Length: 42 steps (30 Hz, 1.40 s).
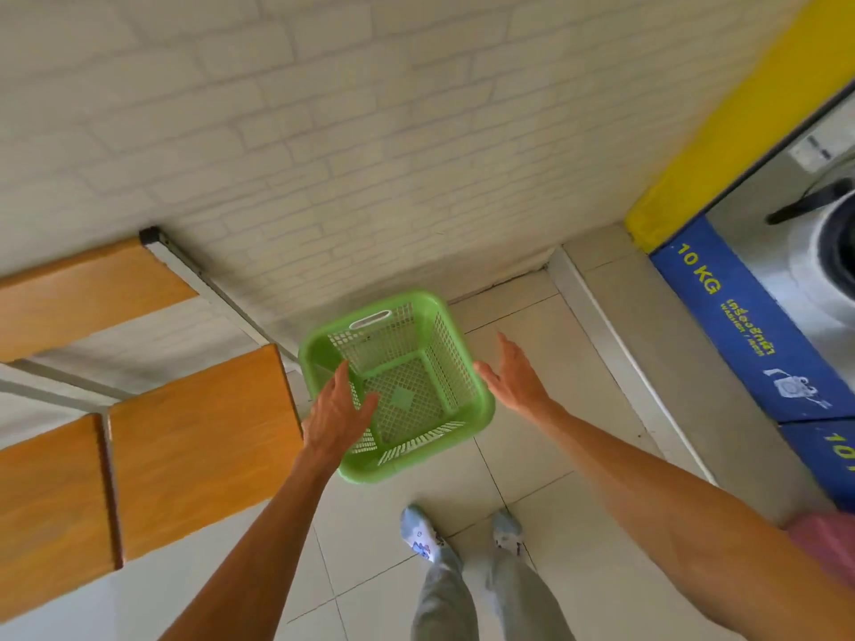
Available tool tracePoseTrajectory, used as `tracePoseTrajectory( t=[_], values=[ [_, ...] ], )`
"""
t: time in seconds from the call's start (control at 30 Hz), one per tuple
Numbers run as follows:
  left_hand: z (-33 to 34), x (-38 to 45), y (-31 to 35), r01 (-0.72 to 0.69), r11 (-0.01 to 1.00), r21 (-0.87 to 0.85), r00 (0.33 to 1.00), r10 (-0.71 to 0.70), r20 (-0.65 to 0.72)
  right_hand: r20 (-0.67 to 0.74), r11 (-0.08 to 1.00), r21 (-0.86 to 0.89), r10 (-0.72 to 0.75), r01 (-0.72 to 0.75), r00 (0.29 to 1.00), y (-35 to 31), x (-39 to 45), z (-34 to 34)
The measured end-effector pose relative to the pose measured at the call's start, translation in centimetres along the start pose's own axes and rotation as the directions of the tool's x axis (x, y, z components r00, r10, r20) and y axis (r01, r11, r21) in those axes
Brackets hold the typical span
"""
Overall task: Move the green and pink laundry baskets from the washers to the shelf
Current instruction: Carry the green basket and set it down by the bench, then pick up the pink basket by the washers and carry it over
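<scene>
Head view: green basket [398, 386] sits on the tiled floor [532, 455] beside the wooden shelf [199, 437], empty; both grips apart, left hand [335, 416] over its rim, right hand [511, 377] alongside. Best gripped by opposite rims, kept level: light perforated plastic, rounded lip, likely flexes

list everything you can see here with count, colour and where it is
laundry basket: 1, green, empty, on the floor between the hands
shelf boards: 3, orange wood on a white frame, left
washer: 1, grey, blue 10 KG panel, right
wall: 1, white brick, behind
floor: pale tiles
shoes: 2, light patterned, bottom centre
left hand: 1, open, over the basket's left rim
right hand: 1, open, beside the right rim
</scene>
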<state>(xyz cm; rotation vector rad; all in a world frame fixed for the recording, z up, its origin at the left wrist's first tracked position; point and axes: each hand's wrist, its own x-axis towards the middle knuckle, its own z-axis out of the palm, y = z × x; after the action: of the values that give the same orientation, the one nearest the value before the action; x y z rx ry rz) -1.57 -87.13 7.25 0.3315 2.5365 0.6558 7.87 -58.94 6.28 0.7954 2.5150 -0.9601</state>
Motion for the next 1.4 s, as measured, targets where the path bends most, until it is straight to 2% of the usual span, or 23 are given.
tracePoseTrajectory(
  t=[0.13,0.27,0.43,0.53,0.67,0.87,0.97,1.1,1.27,1.4],
  values=[
    [-1.5,-5.4,6.1,-0.112,0.993,0.023,0.993,0.111,0.039,-0.061,0.988,0.123,0.098,-0.090,0.993,1.6,-8.4,-4.0],
    [-0.1,-10.2,11.4,-0.178,0.979,0.096,0.981,0.168,0.099,-0.153,0.954,0.240,0.220,-0.180,0.963,6.8,-17.1,-6.9],
    [5.4,-15.9,18.7,-0.346,0.911,0.223,0.917,0.277,0.288,-0.246,0.860,0.410,0.424,-0.303,0.871,16.6,-27.9,-9.8],
    [10.1,-19.6,23.5,-0.416,0.891,0.181,0.870,0.331,0.366,-0.281,0.799,0.486,0.527,-0.355,0.802,23.2,-35.1,-11.0],
    [17.1,-25.7,29.9,-0.529,0.842,0.111,0.778,0.428,0.460,-0.309,0.711,0.547,0.663,-0.442,0.682,31.6,-45.3,-11.6],
    [26.1,-34.2,38.5,-0.744,0.663,0.090,0.551,0.531,0.643,-0.370,0.645,0.641,0.735,-0.417,0.569,40.8,-57.6,-11.5],
    [30.6,-36.3,42.5,-0.814,0.575,0.086,0.449,0.528,0.721,-0.339,0.565,0.694,0.803,-0.447,0.489,44.5,-61.6,-11.2],
    [36.8,-38.1,48.2,-0.874,0.479,0.079,0.353,0.514,0.782,-0.252,0.455,0.759,0.865,-0.466,0.434,49.5,-64.3,-11.6],
    [44.2,-39.0,56.1,-0.894,0.447,0.033,0.293,0.527,0.798,-0.201,0.356,0.806,0.916,-0.473,0.347,56.9,-64.6,-13.2],
    [48.2,-38.4,61.7,-0.895,0.444,0.038,0.295,0.527,0.797,-0.190,0.331,0.815,0.928,-0.476,0.320,62.1,-63.3,-15.5]
  ],
)
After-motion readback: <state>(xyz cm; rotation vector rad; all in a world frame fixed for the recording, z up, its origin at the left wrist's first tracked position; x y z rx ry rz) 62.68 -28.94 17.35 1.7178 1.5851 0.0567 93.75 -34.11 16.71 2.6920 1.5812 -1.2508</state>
